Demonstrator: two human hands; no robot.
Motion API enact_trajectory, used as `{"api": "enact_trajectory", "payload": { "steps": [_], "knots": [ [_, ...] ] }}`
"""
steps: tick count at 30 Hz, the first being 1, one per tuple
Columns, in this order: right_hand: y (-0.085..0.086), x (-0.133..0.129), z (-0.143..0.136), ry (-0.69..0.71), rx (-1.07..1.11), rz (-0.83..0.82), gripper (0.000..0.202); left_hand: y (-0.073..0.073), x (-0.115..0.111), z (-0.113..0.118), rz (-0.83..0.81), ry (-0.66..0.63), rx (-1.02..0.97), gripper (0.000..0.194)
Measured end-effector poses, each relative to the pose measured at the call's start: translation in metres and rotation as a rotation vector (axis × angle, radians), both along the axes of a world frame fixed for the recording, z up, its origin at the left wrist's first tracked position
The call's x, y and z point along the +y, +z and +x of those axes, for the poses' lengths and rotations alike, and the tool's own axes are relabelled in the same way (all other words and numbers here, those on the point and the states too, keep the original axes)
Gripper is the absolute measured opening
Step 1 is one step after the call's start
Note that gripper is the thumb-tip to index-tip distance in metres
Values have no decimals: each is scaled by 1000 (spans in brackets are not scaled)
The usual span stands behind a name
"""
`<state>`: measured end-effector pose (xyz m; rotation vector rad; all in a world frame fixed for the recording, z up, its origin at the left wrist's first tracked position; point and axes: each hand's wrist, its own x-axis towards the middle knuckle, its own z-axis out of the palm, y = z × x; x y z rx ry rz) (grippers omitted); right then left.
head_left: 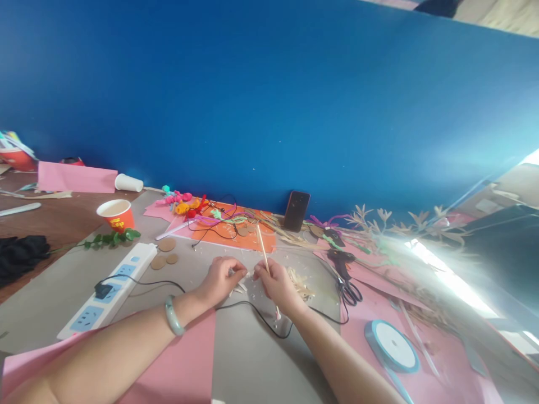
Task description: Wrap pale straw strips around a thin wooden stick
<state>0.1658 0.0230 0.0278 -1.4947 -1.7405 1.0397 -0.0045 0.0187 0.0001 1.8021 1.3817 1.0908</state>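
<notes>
My right hand point(273, 281) is closed around a thin pale stick point(263, 244), which slants up and away past the fingers, with its lower end showing below the hand. Just left of it, my left hand point(222, 279) has thumb and forefinger pinched together; whatever is between them is too small to make out. Small whitish scraps point(240, 287) lie under the left fingertips. Beside the right hand spreads a loose pile of pale shavings or petal-like strips point(300, 284). A pale green bangle point(174, 315) circles the left wrist.
A power strip point(107, 292) with a plugged-in black cord lies left. A paper cup point(117, 215) stands behind it. Cardboard discs point(167, 244), orange paper point(248, 238) and a propped phone point(297, 211) are farther back. Scissors point(349, 292), a glue gun point(340, 259) and a ribbon roll point(393, 345) lie right.
</notes>
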Motion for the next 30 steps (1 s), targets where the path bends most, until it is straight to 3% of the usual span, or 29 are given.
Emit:
{"api": "enact_trajectory", "payload": {
  "steps": [8, 13, 21, 30],
  "knots": [
    [1, -7, -6, -50, 393, -161, 30, 7, -9, 3, -82, -66, -205, 28],
    [-3, -10, -9, -79, 394, -169, 30, 10, -10, 3, -123, -139, -210, 31],
    [-7, -8, -7, -155, 423, -129, 35, 5, -5, 3, 17, -118, -49, 23],
    [0, -11, -9, -79, 428, -149, 29, 8, -7, 4, -32, -141, -126, 34]
  ]
}}
